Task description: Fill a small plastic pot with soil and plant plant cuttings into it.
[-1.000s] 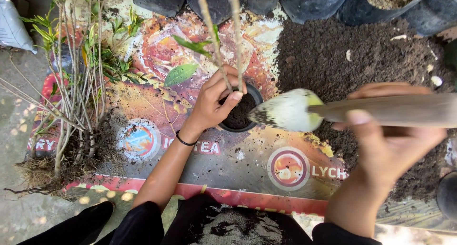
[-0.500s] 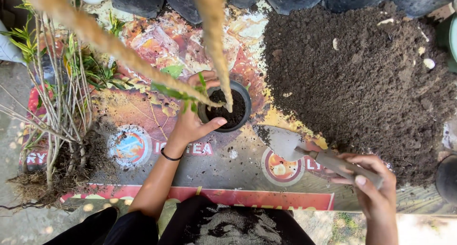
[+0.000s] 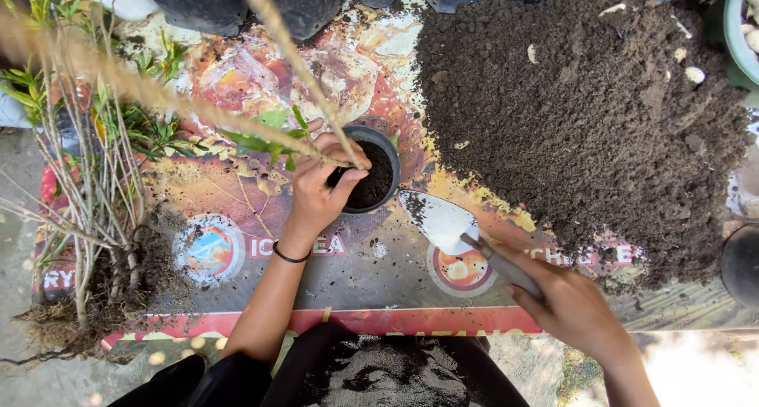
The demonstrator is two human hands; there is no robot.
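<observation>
Two hands are at work: the left hand (image 3: 316, 190) and the right hand (image 3: 573, 308). One small black pot (image 3: 371, 170) sits against the left hand. One trowel (image 3: 443, 221) is in the right hand. One heap of soil (image 3: 585, 114) lies beyond the right hand. One bundle of cuttings (image 3: 87, 209) lies left of the left hand. One printed mat (image 3: 221, 249) lies under both.

A printed banner (image 3: 237, 241) in red, orange and yellow, with round emblems, lies flat as ground cover.
</observation>
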